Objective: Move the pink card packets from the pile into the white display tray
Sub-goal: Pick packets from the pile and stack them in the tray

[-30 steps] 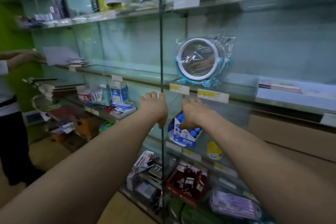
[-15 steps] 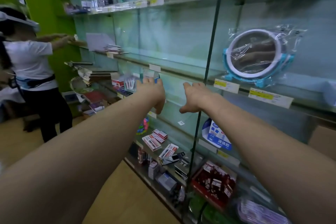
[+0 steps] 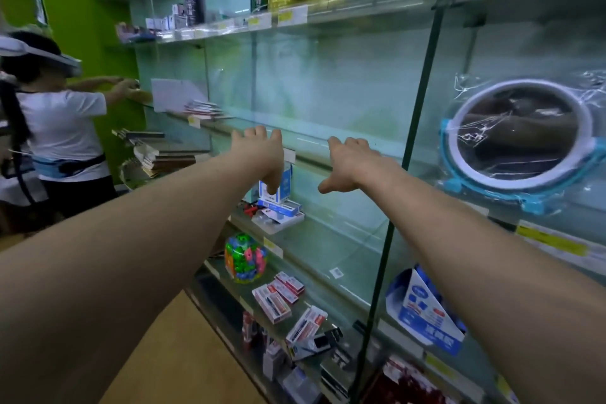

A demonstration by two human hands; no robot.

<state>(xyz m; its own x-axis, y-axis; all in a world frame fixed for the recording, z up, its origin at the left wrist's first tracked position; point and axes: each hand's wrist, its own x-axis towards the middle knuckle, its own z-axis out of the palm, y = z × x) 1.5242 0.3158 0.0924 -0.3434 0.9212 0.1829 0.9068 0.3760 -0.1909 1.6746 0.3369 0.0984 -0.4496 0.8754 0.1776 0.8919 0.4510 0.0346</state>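
Both my arms stretch forward toward a glass shelf unit. My left hand (image 3: 260, 154) is spread, palm down, fingers apart, holding nothing, just in front of the middle glass shelf (image 3: 331, 161). My right hand (image 3: 352, 162) is beside it, also spread and empty, thumb pointing left. A small stack of pinkish card packets (image 3: 203, 107) lies on the same shelf further left, next to a white upright sheet or tray (image 3: 172, 94); I cannot tell which it is.
A green-edged glass panel (image 3: 413, 128) runs upright just right of my right hand. A wrapped round mirror (image 3: 521, 138) stands at right. Boxes (image 3: 278, 203), a colourful jar (image 3: 245, 257) and pen packets (image 3: 278, 295) fill lower shelves. A person in a white shirt (image 3: 59, 128) works at the left.
The view has swung left along the shelves. The mirror slid to the right, the person at the left came into view, and both hands stayed spread while rising to the middle shelf.
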